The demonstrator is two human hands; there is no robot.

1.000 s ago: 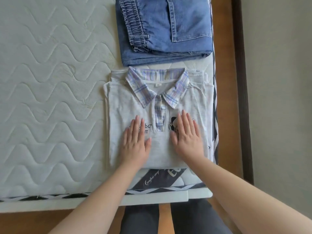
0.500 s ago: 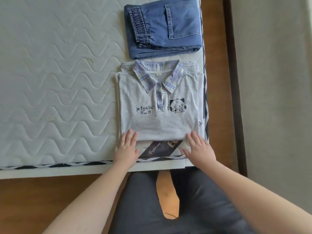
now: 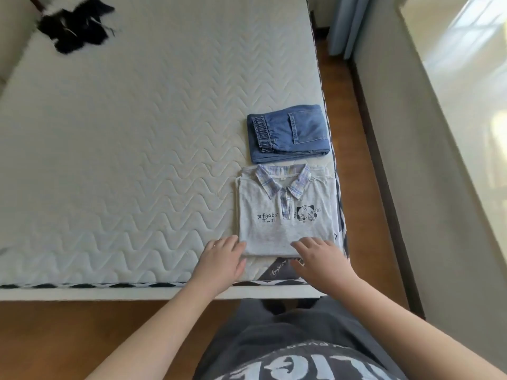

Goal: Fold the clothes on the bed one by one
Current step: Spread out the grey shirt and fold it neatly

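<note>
Right at the near right corner of the white quilted mattress (image 3: 137, 160), both hands sit at the near hem of the folded grey polo shirt with a plaid collar (image 3: 285, 215). Mattress edge runs just right of the right hand (image 3: 321, 260), wooden floor strip (image 3: 354, 187) beyond it, then the pale wall. Near mattress edge lies just behind both wrists. Wide bare quilting stretches left of and beyond the left hand (image 3: 222, 259).

Left hand: fingers relaxed and loosely spread, tips touching the shirt's near left corner, palm on the mattress. Right hand: fingers spread and slightly bent, tips resting on the shirt's near hem toward its right side; whether any finger hooks under the hem, cannot tell.

Folded blue denim jeans with an elastic waistband (image 3: 288, 133) lie just beyond the shirt, apart from it. Crumpled black garment (image 3: 74, 23) lies far beyond the left hand, at the far left corner.
</note>
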